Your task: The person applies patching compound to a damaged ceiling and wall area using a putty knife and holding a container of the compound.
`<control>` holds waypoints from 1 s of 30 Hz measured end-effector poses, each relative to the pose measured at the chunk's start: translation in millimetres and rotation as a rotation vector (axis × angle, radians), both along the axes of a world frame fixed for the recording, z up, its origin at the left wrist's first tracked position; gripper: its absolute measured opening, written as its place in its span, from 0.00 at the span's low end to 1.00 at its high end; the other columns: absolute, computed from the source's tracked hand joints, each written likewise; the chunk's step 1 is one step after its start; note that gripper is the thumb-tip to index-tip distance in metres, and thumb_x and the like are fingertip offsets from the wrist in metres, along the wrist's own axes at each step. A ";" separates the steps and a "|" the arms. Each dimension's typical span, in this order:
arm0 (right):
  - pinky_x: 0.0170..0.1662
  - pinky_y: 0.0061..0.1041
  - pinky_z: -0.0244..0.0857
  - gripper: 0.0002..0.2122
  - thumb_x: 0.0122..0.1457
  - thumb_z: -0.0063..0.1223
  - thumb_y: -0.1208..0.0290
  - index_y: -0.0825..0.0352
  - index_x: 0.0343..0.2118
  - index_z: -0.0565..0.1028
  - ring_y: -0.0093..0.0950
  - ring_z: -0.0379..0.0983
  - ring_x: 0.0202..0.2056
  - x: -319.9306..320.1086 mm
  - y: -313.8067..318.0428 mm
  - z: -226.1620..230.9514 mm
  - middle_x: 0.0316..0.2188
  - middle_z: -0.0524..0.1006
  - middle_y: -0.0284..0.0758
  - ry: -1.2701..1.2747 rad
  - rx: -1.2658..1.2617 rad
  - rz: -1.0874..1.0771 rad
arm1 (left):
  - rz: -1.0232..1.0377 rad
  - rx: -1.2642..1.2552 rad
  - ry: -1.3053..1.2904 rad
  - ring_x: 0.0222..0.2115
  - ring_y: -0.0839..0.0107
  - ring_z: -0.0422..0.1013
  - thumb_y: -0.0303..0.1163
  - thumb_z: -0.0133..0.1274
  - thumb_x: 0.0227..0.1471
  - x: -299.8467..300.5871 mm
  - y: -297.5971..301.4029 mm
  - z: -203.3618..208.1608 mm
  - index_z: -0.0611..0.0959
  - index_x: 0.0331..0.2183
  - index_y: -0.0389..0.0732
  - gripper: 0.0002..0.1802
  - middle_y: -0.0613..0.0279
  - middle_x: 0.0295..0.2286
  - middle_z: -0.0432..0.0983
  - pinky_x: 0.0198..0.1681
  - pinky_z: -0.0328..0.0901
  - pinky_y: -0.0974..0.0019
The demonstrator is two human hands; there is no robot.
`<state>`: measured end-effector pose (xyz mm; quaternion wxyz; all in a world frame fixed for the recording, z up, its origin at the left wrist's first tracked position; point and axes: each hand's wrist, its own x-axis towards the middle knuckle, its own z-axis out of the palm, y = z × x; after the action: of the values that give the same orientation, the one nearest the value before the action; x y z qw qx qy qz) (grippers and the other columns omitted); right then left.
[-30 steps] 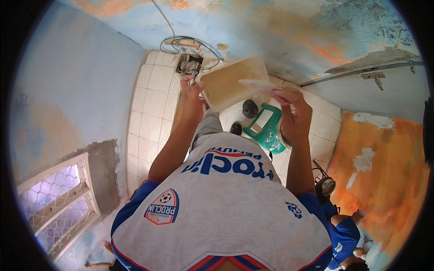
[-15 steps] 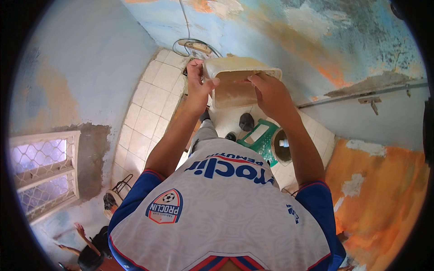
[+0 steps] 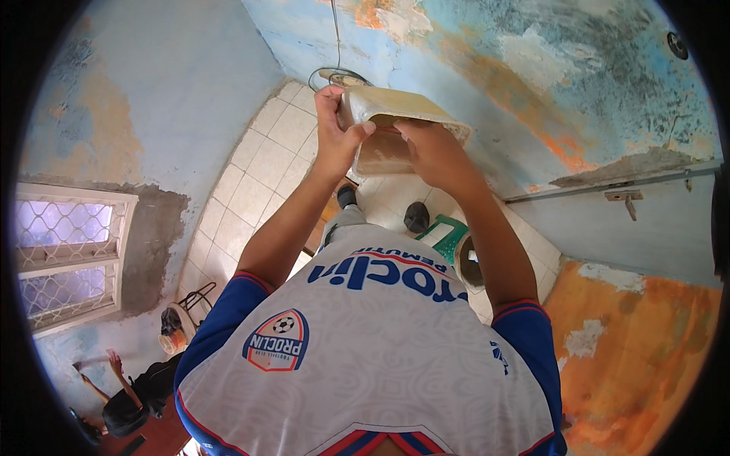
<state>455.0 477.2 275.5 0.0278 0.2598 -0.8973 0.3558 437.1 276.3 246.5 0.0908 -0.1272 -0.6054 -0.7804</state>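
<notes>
Your left hand (image 3: pixel 334 133) and right hand (image 3: pixel 430 148) gripped the beige box (image 3: pixel 395 121), upper centre; fingers closed, probably best kept level.

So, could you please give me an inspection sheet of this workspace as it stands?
Surface: white tiled floor, bare patches showing.
Job's things: beige rectangular tub, raised near the wall.
Clutter: green object on the tiles; small fan by the window.
Hands: left hand grips the tub's left end; right hand grips its front edge.
Cables: thin cable running up the wall.
Surroundings: peeling blue and orange walls, latticed window, another person nearby.
</notes>
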 end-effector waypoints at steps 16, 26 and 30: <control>0.46 0.38 0.67 0.11 0.65 0.44 0.74 0.71 0.47 0.74 0.49 0.75 0.42 34.5 40.6 10.2 0.40 0.78 0.53 -0.308 -0.044 -0.032 | -0.029 -0.134 -0.150 0.49 0.60 0.66 0.35 0.59 0.44 6.2 4.7 -7.2 0.57 0.53 0.47 0.37 0.48 0.47 0.65 0.51 0.65 0.59; 0.48 0.32 0.71 0.14 0.69 0.46 0.73 0.66 0.56 0.71 0.27 0.75 0.50 30.1 99.0 -5.9 0.50 0.77 0.34 -0.629 -1.047 -0.223 | -0.048 0.176 -0.420 0.48 0.65 0.66 0.34 0.54 0.56 -3.7 -12.4 -61.7 0.61 0.52 0.49 0.26 0.55 0.46 0.68 0.48 0.66 0.60; 0.48 0.36 0.72 0.18 0.68 0.47 0.73 0.63 0.61 0.65 0.31 0.74 0.53 29.5 93.5 -9.1 0.55 0.74 0.34 -0.597 -1.554 -0.213 | -0.036 0.200 -0.517 0.49 0.64 0.65 0.41 0.51 0.61 -1.2 -21.4 -110.2 0.62 0.52 0.53 0.22 0.57 0.49 0.66 0.46 0.68 0.55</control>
<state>484.5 570.7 266.3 -0.0062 -0.0244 -0.3861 0.9221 435.9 254.8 136.3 -0.0685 0.0748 -0.5259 -0.8445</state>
